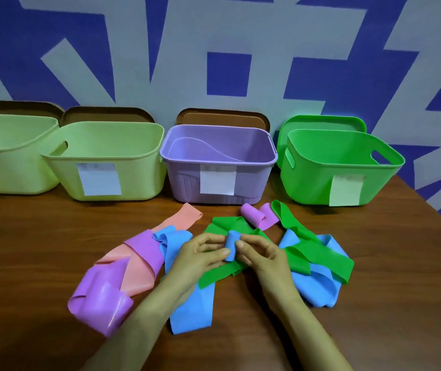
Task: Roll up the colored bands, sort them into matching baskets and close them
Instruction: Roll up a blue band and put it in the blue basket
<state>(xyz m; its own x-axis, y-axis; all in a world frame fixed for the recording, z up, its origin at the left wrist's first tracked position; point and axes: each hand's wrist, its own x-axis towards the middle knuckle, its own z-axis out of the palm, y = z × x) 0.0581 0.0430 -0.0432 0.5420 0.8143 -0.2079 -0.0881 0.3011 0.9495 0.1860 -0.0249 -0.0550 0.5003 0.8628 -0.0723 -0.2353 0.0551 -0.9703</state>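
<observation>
Fingers (253,240) around blue roll (231,243)

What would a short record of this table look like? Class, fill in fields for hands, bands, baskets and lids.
Hands: left hand and right hand pinch a small blue roll between them
Loose bands: purple band, pink band, blue band and green band overlap on the table
Part-rolled: short purple strip in front of the purple basket
Baskets: outer light-green basket, inner light-green basket, purple basket, green basket in a row, unlidded
Lids: brown lid behind the purple basket, green lid behind the green basket
</observation>
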